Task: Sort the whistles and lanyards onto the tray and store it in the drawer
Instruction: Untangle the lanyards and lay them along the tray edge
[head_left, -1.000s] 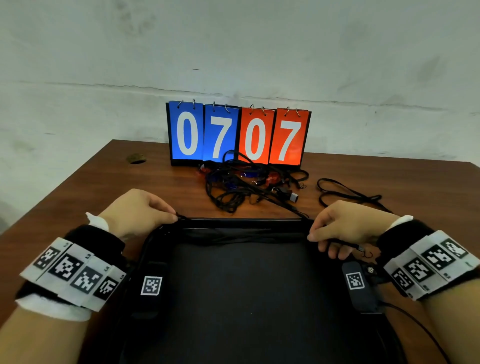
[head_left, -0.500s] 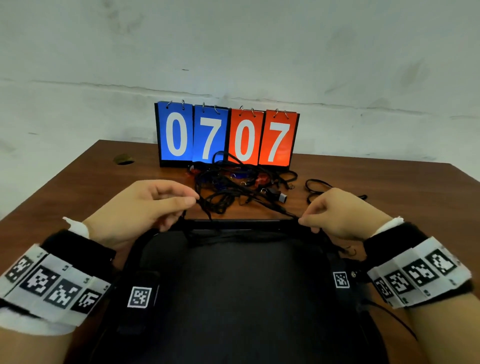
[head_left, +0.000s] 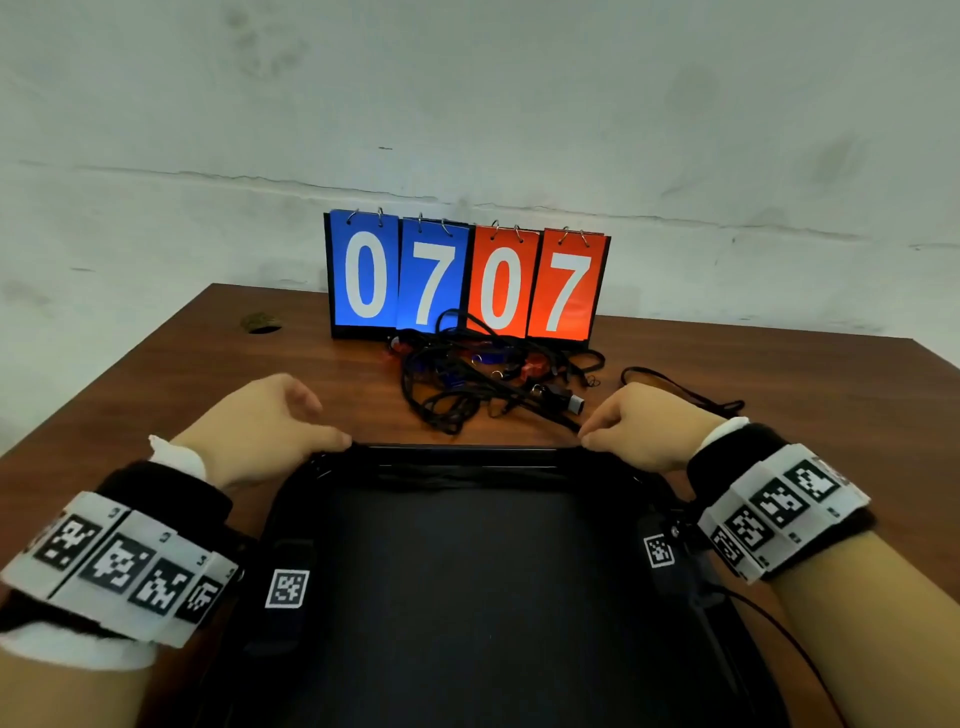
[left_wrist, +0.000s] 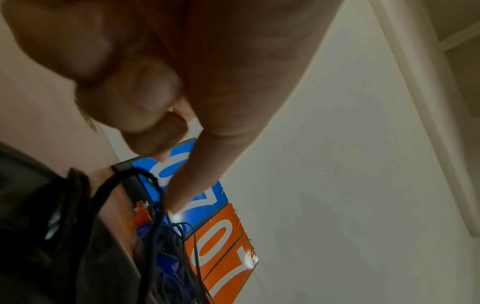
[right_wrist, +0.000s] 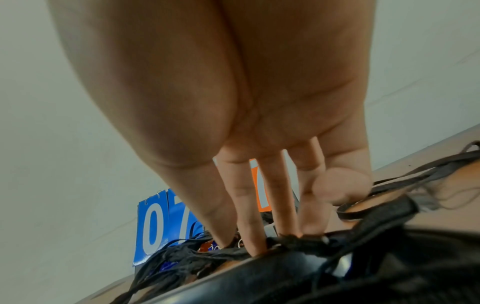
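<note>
A black tray (head_left: 467, 597) lies in front of me on the wooden table (head_left: 156, 395). A black lanyard (head_left: 457, 470) is stretched along the tray's far edge. My left hand (head_left: 327, 421) is at the tray's far left corner with its thumb on the rim; in the left wrist view its fingers (left_wrist: 135, 98) are loosely curled with no cord between them. At the far right corner, my right hand (head_left: 587, 436) pinches the lanyard (right_wrist: 293, 240) with thumb and forefinger against the tray rim (right_wrist: 259, 273). A tangle of lanyards and red and blue whistles (head_left: 483, 379) lies behind the tray.
A flip scoreboard (head_left: 467, 280) reading 07 07 stands at the table's back edge against the wall. One loose black lanyard (head_left: 675, 387) lies to the right of the tangle. A round hole (head_left: 260, 323) is in the tabletop at the back left.
Half a second ago my left hand held the lanyard end up above the tray. It has come down to the far left corner and the cord now lies along the far rim.
</note>
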